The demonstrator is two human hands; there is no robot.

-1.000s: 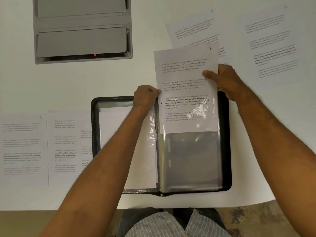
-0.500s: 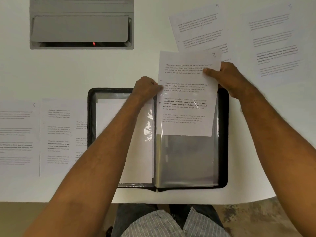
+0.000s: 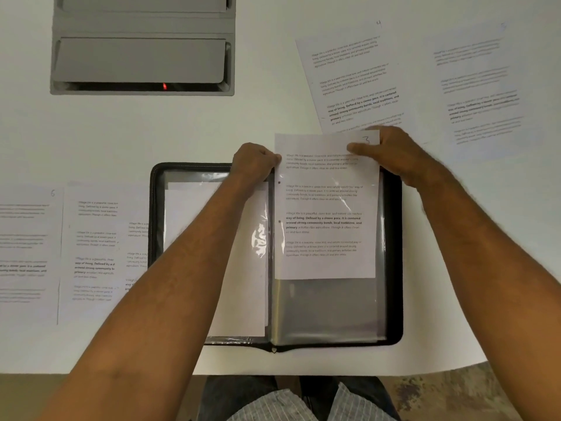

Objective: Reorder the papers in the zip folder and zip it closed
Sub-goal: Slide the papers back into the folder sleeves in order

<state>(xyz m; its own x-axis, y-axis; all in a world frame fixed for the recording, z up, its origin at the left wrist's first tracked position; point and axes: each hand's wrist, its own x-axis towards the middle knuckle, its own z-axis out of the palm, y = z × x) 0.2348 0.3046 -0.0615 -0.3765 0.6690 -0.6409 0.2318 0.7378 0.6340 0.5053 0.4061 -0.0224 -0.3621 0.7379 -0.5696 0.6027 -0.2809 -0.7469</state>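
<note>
A black zip folder lies open on the white table, clear plastic sleeves on both sides. A printed sheet marked 3 sits most of the way inside the right-hand sleeve, its top edge sticking out past the folder. My right hand pinches the sheet's top right corner, thumb on the paper. My left hand grips the top of the sleeve at the spine. The left-hand sleeve holds a white sheet, partly hidden by my left forearm.
Loose printed sheets lie around the folder: one marked 4 and another at the back right, one marked 6 and others at the left. A grey tray stands at the back left. The table's front edge runs just below the folder.
The sheet marked 3 has slid further down into the right sleeve. My right hand moved down with it, from the sheet's side to its top right corner. My left hand has stayed put.
</note>
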